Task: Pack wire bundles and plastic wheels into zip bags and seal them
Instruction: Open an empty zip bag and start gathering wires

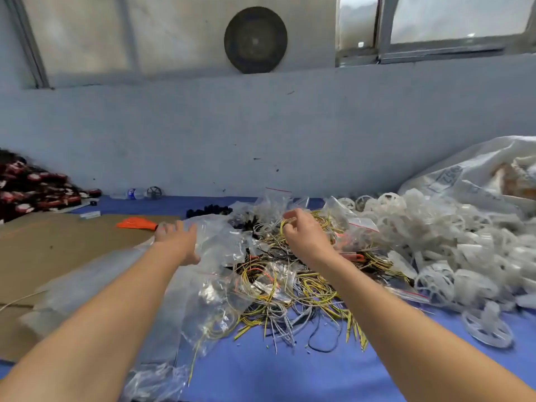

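A tangled heap of yellow, grey and black wire bundles [293, 282] lies on the blue cloth [284, 369] in the middle. My right hand [304, 232] reaches over its far part with fingers curled round a yellow wire loop. My left hand [177, 236] stretches out with straight fingers over clear zip bags [220, 242] left of the wires; the fingers are blurred. A big pile of white plastic wheels [452, 248] fills the right side. More clear bags [156, 381] lie near my left forearm.
Brown cardboard [58, 245] covers the left of the surface, with an orange bundle [136, 223] on it. A dark red heap [32, 187] sits far left, a large white sack [475, 172] far right. A small bottle [135, 193] stands by the blue wall.
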